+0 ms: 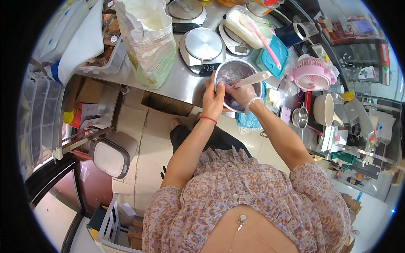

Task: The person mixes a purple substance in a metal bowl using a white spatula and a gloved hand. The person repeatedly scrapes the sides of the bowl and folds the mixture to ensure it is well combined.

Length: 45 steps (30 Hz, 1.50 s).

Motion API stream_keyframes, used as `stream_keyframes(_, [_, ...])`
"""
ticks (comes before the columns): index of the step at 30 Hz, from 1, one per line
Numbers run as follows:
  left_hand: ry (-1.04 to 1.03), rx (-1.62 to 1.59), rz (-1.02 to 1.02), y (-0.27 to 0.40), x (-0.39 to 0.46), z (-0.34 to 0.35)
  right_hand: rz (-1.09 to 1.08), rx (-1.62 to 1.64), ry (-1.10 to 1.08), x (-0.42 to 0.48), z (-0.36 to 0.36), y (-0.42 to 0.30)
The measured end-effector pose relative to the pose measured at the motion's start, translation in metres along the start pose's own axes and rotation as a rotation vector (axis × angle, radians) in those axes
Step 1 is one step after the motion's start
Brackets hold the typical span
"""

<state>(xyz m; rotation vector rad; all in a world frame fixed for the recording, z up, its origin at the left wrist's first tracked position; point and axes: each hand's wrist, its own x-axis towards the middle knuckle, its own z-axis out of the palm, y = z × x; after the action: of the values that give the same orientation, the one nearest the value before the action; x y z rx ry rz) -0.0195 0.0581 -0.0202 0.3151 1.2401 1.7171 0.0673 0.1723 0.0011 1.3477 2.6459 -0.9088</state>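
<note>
A metal mixing bowl (222,67) with a whitish and purplish residue inside is held at the table's front edge. My left hand (215,96), bare, with a red cord on the wrist, grips the bowl's near left side. My right hand (242,95), in a thin clear glove, reaches into the bowl and holds a spatula with a white handle (254,79); its blade is hidden. Just beyond the bowl stands a digital kitchen scale (204,44) with a bare round plate and a lit display.
An open flour bag (152,60) stands left on the steel table (185,90). A container of white powder (245,28) with a pink spatula (264,46) rests on another scale. Rightward are a teal-lidded box (273,57), a pink fan (311,74), a phone (285,114) and a strainer (300,117).
</note>
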Motion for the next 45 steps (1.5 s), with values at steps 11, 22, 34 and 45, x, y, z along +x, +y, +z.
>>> stream_keyframes(11, [0.011,0.085,0.037,-0.014,0.0,-0.002,0.0,0.228,0.311,-0.009,-0.021,-0.02])
stream_keyframes(22, [-0.135,0.001,-0.058,0.003,0.005,-0.011,0.157,0.352,-0.251,0.02,0.001,0.009])
stream_keyframes(34, [-0.138,0.05,-0.103,0.01,0.001,-0.009,0.251,0.717,0.513,0.023,0.02,0.002])
stream_keyframes(45, [-0.172,0.08,-0.142,0.016,0.006,-0.016,0.126,0.458,-0.165,0.019,-0.028,0.006])
